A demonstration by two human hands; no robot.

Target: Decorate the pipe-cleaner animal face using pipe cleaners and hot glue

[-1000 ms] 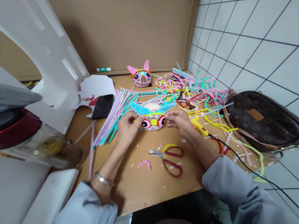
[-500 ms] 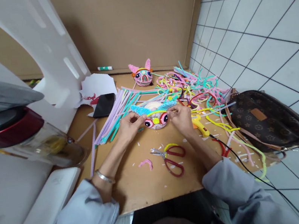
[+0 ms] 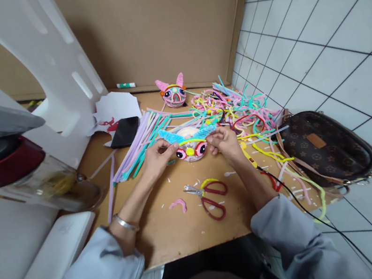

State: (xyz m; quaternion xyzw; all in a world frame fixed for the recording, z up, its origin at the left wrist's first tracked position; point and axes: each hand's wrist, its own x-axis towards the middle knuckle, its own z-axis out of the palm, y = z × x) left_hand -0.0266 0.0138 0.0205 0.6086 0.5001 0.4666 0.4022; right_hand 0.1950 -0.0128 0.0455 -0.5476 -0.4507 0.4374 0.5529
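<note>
Between my hands is a round animal head [image 3: 191,152] made of pipe cleaners, with blue ears, a yellow band, red-ringed eyes and a yellow nose. My left hand [image 3: 159,157] pinches its left side by the eye, thumb at the front. At the opposite side, the bent fingers of my right hand [image 3: 225,143] are closed at the edge, close to the other eye and under the ear. Nearer to me lie red-handled scissors [image 3: 208,197] and a curved pink piece [image 3: 178,204]. A yellow glue gun [image 3: 249,156] is partly hidden behind my right wrist.
Behind stands a finished-looking pink-eared head [image 3: 175,95]. Straight pipe cleaners [image 3: 136,143] lie left, a tangled pile [image 3: 241,106] right. A phone [image 3: 125,132], a glass jug [image 3: 68,180], a brown bag [image 3: 326,147] and a trailing black cord [image 3: 302,203] surround the work.
My right hand has shifted slightly outward from the blue-eared head, its fingers changing position at the edge. My left hand keeps its pinch. The whole view has moved a little.
</note>
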